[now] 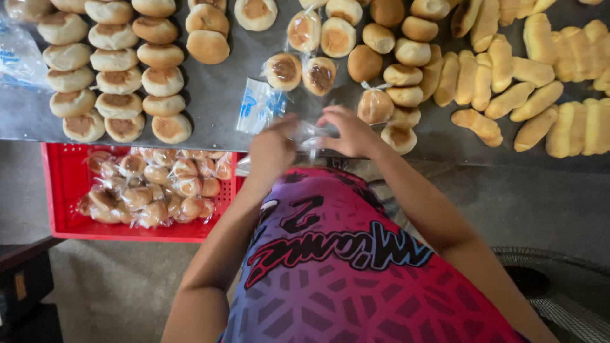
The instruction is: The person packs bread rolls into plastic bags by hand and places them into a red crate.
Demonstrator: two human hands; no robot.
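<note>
Pinching a clear bag point(309, 134) at frame center, both hands met at the near edge of the grey table point(216, 95). Left hand point(272, 149) was curled, fingers closed on the bag's left side; right hand point(348, 132) had fingers half spread, tips gripping the bag's top. Whether a bun was already inside, could not tell; plastic too blurred.

Doing this step well, as a judgement: keep both grips at the bag mouth, hold it taut, work over the table edge so nothing drops, avoid squashing the soft bread.

Counts:
- Bare round buns point(114, 60), upper left: roughly twenty, in three columns plus a few right of them.
- Bagged buns on table, upper center: about five, e.g. one point(283, 70) and one point(375, 105) near the right hand.
- Unbagged round buns point(413, 52), center right: around ten.
- Long rolls point(508, 70), upper right: about twenty, some cut off by the frame.
- One stack of empty bags point(260, 105), just above the left hand.
- One red crate point(60, 203), lower left, holding many bagged buns, too piled to count.
</note>
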